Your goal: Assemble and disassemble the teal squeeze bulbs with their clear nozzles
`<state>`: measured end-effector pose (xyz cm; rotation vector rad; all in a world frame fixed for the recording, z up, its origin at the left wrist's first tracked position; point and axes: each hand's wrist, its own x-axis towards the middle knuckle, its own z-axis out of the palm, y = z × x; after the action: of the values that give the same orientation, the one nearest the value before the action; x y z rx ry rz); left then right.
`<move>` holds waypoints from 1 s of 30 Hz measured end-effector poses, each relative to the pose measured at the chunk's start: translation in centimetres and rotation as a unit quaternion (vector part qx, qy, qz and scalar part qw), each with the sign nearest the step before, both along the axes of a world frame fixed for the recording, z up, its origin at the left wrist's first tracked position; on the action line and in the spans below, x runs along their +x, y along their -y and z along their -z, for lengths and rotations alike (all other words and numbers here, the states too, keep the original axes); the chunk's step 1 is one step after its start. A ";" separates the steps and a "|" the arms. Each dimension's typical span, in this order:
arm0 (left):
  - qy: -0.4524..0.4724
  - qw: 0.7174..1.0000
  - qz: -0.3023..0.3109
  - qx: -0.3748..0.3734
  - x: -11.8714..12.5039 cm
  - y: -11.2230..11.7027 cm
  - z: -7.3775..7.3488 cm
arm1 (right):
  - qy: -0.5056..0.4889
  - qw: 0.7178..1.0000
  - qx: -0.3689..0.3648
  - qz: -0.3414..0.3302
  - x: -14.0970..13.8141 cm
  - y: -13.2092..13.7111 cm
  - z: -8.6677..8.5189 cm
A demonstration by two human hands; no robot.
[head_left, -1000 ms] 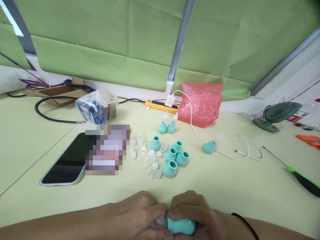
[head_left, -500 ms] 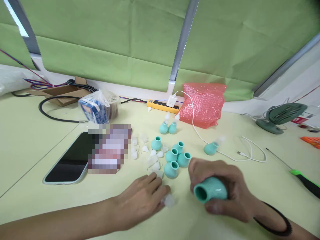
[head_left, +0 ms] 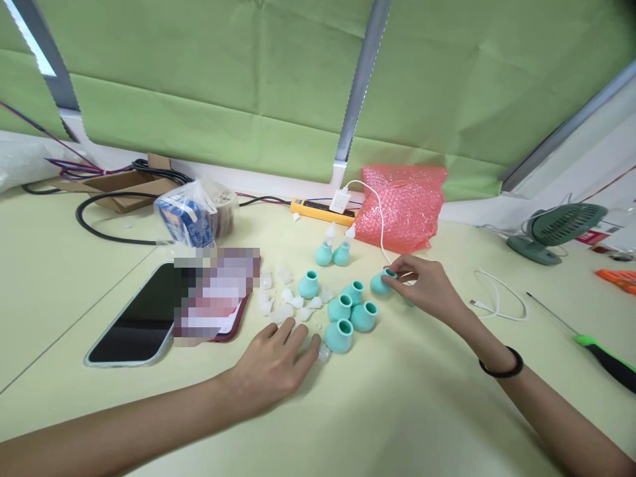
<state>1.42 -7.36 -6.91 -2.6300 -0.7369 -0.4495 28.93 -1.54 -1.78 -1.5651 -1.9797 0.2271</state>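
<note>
My right hand (head_left: 422, 285) pinches the neck of a teal rubber bulb (head_left: 380, 283), which sits on or just above the table. Behind that hand, a sliver of teal (head_left: 409, 303) shows low down. My left hand (head_left: 278, 358) rests palm down with fingers apart, beside scattered translucent white pieces (head_left: 283, 313). One small clear piece (head_left: 324, 353) lies by its fingertips. Several open-necked teal bulbs (head_left: 338, 336) stand grouped between the hands, and another bulb (head_left: 309, 285) is slightly apart. Farther back, two teal bulbs (head_left: 332, 254) carry translucent tips.
Two phones (head_left: 139, 321) (head_left: 233, 318) lie at left. Behind are a plastic-wrapped blue pack (head_left: 186, 215), a yellow power strip (head_left: 318, 211) and a pink bubble-wrap bag (head_left: 402, 205). On the right are a white cable (head_left: 521, 308), a screwdriver (head_left: 603, 361) and a green fan (head_left: 561, 228).
My right hand has carried a teal bulb from the near right to beside the bulb group. My left hand has shifted slightly left, its fingers spreading among rearranged white pieces.
</note>
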 end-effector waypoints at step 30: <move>0.072 0.992 0.087 -0.058 0.0 -0.3 0.3 | -0.027 0.982 -0.096 -0.160 1.0 7.1 -8.5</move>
<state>1.44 -7.07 -7.23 -2.8068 -0.5956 -0.6705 29.93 -8.63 6.73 -1.3282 -2.2138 0.5997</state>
